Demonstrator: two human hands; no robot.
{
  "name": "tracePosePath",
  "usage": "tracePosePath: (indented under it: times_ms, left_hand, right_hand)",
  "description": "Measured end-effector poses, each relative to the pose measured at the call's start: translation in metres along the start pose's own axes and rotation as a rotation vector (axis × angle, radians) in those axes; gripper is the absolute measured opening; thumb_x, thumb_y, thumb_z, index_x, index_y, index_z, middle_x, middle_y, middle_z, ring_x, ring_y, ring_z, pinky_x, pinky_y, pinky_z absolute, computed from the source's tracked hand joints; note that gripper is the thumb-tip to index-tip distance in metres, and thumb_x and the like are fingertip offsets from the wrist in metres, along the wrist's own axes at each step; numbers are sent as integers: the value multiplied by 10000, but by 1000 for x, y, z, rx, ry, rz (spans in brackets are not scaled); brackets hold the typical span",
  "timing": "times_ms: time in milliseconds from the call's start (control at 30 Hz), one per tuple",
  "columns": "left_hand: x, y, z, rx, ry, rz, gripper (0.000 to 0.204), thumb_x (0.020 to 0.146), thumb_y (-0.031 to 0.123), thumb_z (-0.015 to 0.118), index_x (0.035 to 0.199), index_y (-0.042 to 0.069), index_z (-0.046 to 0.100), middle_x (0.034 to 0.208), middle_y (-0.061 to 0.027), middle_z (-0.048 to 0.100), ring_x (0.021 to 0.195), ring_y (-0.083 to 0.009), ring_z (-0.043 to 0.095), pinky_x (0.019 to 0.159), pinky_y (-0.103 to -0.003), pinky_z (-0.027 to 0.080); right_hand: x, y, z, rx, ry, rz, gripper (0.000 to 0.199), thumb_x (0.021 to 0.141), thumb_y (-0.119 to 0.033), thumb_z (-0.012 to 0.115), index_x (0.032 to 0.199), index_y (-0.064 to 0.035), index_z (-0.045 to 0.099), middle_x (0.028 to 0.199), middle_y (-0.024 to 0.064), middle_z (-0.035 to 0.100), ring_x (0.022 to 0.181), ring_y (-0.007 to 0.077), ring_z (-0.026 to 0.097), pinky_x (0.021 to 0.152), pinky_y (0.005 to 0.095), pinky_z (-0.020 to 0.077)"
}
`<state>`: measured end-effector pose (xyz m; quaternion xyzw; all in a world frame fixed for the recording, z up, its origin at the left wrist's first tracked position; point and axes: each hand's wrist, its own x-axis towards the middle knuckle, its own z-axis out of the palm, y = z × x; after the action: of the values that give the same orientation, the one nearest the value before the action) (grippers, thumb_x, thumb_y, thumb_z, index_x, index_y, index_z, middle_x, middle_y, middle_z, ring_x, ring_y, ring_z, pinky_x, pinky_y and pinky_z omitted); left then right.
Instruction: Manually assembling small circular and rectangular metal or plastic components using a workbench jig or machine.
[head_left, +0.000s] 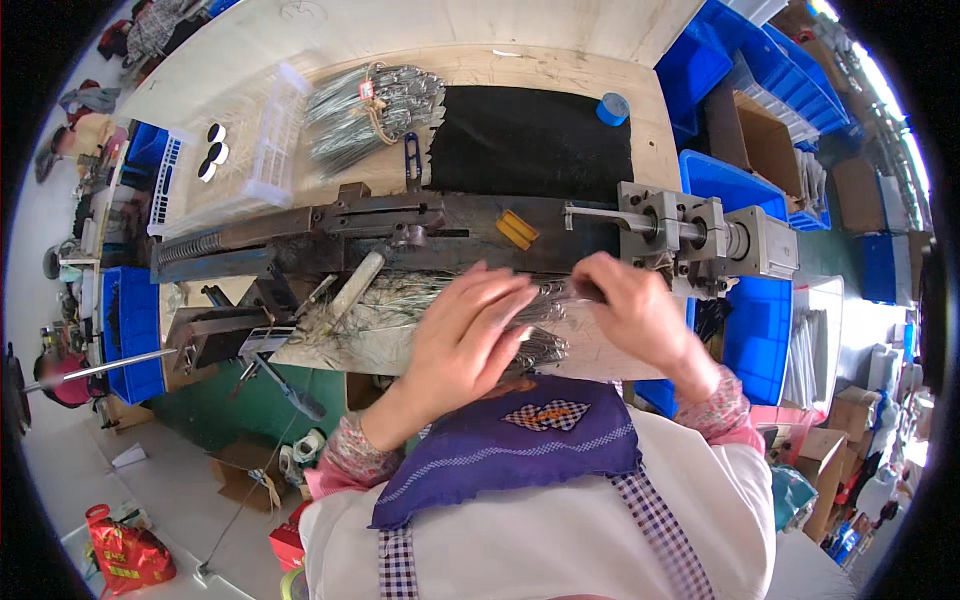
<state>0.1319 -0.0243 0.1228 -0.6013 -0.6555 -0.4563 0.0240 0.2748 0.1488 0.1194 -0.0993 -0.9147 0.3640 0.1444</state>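
While both hands work over it, a loose bunch of thin metal wires lies along the front edge of the wooden surface, just in front of a long dark metal machine. The left hand rests flat on the bunch with its fingers spread and only lightly curled, so its grip is open and pressing down rather than closed around anything. The right hand has its grip pinched shut on the right end of the same wires, close under the grey metal cylinder block at the machine's right end. A small yellow block sits on the machine's bar. Behind the machine lies a black cloth, with a blue roll of tape at its far right corner. To the left of the cloth lies another bundle of wires tied with a small red tag, and beside that a white plastic basket. Blue plastic bins stand to the right of the surface, with an open brown cardboard box among them. On the floor at lower left sits a red printed bag, with flattened cardboard near it.
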Motion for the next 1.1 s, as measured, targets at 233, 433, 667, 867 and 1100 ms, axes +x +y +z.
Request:
tracePosePath:
  times_ms: [233,433,667,867,1100]
  left_hand:
    - [18,-19,3,-706,-525,-725,259,963,207,482,1057,-6,596,783,-94,608,703,-188,593,667,-346,472]
    - [34,-43,36,83,-361,-326,179,897,100,482,919,2,630,859,-175,624,823,-363,604,716,-419,476]
    - [57,-54,14,390,-331,-128,140,730,16,569,839,4,655,788,-118,592,785,-336,594,654,-441,480]
    - [64,-42,-41,765,-296,193,25,684,73,639,686,92,623,757,-26,573,830,-205,576,703,-369,468]
    - [6,-23,-29,421,412,125,222,755,-59,647,957,32,660,853,-59,653,672,-216,581,613,-323,456]
  right_hand:
    - [38,-28,-36,38,-56,-25,107,852,-69,586,935,-18,542,789,176,610,738,383,604,634,410,486]
    - [35,-6,-25,-136,185,-44,130,846,-104,634,886,-14,549,780,151,613,729,357,610,625,393,492]
    - [72,5,-10,-278,130,-408,148,720,-46,613,854,-52,550,802,106,548,798,322,584,670,398,494]
    - [115,8,13,-207,-16,-561,117,761,-114,655,819,-38,587,757,121,607,765,319,613,683,385,502]
    - [124,8,41,182,110,-415,124,797,-51,666,904,8,644,810,116,661,731,268,645,669,329,513]
